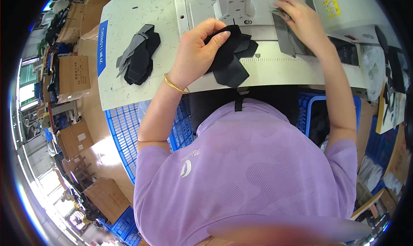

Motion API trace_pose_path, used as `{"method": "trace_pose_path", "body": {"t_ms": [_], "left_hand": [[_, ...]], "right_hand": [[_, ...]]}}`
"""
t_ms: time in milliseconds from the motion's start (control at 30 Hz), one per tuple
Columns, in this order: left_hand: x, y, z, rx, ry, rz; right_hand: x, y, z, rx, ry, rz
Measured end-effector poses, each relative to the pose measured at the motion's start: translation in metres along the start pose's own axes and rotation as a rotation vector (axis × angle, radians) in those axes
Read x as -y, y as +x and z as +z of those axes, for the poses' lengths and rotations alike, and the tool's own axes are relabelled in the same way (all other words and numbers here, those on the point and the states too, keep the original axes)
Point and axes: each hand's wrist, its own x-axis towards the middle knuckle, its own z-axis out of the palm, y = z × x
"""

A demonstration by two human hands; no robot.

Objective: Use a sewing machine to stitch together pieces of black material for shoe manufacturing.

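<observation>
My left hand [195, 52] grips a bunch of black fabric pieces [230, 59] with angular, petal-like ends, thumb on top. The bunch lies on the pale sewing table in front of the sewing machine [232, 5]. To the right, my right hand [301, 20] is closed with its fingers curled. A small greyish thing shows at its fingertips, too small to name. Dark grey flat pieces [289, 38] lie just under and beside that hand. Left of my left hand rests another overlapping pile of black and grey pieces [140, 54].
Thread scraps are scattered over the table [116, 31]. Blue plastic baskets [122, 125] [304, 110] stand below its front edge on both sides, the right one holding dark material. Cardboard boxes [74, 76] line the floor at the left. A clear plastic bag [372, 67] hangs at the right.
</observation>
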Motion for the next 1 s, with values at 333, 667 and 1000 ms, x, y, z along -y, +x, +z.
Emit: {"method": "trace_pose_path", "body": {"t_ms": [333, 667, 1000], "left_hand": [[-0.001, -0.004, -0.004, -0.088, -0.144, -0.066], [-0.009, -0.003, 0.010, -0.237, 0.170, 0.140], [-0.010, -0.013, 0.013, -0.149, -0.108, 0.153]], "right_hand": [[0.000, 0.027, -0.024, 0.247, 0.178, -0.060], [0.120, 0.018, -0.051, 0.007, 1.197, 0.463], [0.141, 0.015, -0.029, -0.110, 1.251, 0.645]]}}
